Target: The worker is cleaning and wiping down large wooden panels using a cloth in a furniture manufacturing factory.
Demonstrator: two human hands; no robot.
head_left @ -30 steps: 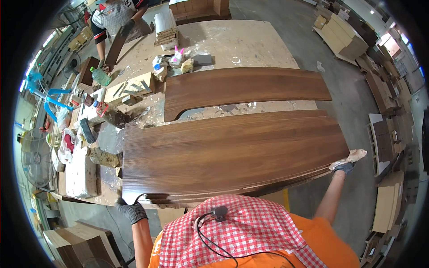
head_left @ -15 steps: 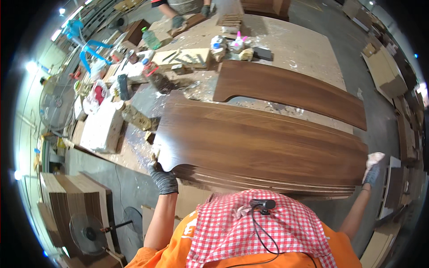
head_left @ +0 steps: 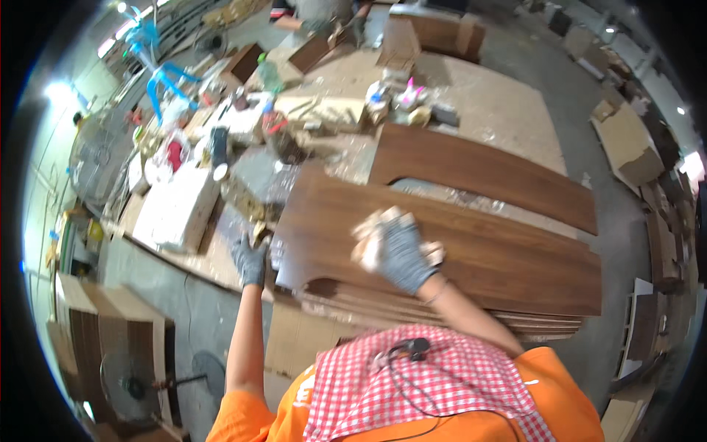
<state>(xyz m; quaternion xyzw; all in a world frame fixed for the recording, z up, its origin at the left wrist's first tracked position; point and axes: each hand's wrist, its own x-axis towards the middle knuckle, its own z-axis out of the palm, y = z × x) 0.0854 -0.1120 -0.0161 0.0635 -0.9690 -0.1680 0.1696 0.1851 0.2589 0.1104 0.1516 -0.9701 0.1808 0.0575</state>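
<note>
A dark brown wooden panel (head_left: 471,258) with a curved cutout lies on top of a stack of similar panels before me. Over its left half, my right hand (head_left: 405,254), in a grey glove, is closed around a pale, crumpled cloth (head_left: 368,239). Motion blurs the cloth. Just off the panel's left end, my gloved left hand (head_left: 249,261) reaches over the tabletop with its fingers apart. Beyond its fingertips lies a small brownish lump (head_left: 258,233). Another brown panel (head_left: 486,173) with a cutout lies behind the stack.
A cloudy bottle (head_left: 243,195), a red-banded bottle (head_left: 278,132) and a white block (head_left: 180,210) crowd the table's left side. Across the table, another person's gloved hands (head_left: 357,29) work near brown boards. Fans (head_left: 131,387) and cardboard stacks (head_left: 110,320) stand on the floor at left.
My right hand has moved from the panel's right end to its left half with the cloth. My left hand has shifted off the panel's left corner. The view has tilted slightly.
</note>
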